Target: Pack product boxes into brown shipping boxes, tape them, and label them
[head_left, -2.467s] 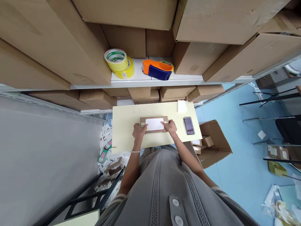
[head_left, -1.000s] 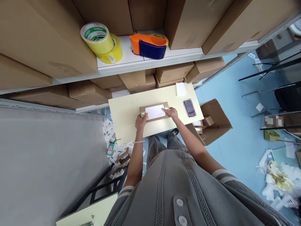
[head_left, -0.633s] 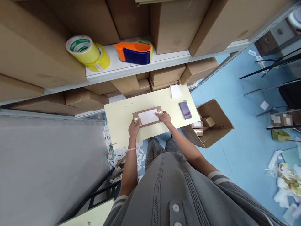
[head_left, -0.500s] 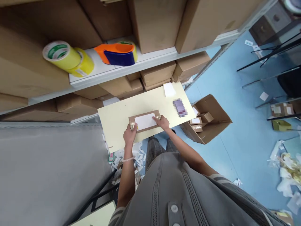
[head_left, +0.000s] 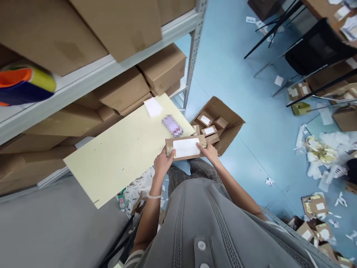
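Both my hands hold a small flat cardboard parcel with a white label on top. My left hand grips its left end and my right hand grips its right end. The parcel is lifted off the pale yellow table and hangs past the table's right front corner, in front of my body. Just beyond it an open cardboard box lies on the floor with several similar small parcels inside.
A phone and a white paper lie near the table's far right end. Metal shelving with cardboard boxes and an orange-blue tape dispenser stands behind. Paper scraps and small parcels litter the blue floor; chairs stand at upper right.
The parcel has been picked up from the middle of the table and carried right, toward the open box on the floor. The view has swung right with it.
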Action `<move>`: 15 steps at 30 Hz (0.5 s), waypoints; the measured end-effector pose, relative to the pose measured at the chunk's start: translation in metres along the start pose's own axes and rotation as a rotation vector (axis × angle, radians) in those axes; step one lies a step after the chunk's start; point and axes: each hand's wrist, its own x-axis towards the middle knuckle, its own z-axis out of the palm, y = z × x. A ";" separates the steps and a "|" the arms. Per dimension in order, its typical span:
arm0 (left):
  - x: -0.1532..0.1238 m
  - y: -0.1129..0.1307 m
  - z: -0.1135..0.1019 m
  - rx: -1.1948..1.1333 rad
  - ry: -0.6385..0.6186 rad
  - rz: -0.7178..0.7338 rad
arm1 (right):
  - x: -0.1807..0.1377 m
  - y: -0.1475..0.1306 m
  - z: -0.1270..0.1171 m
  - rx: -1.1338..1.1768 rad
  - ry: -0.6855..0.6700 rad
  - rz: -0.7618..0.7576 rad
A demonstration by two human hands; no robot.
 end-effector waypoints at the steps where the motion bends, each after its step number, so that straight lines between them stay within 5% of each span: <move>1: 0.003 0.017 0.007 0.005 -0.024 0.036 | 0.004 0.014 -0.012 0.007 0.024 0.022; 9: 0.024 0.170 0.035 0.071 0.001 0.322 | 0.044 0.107 -0.094 0.277 0.233 0.215; 15: 0.061 0.260 0.019 -0.197 0.039 0.636 | 0.092 0.135 -0.150 0.658 0.503 0.079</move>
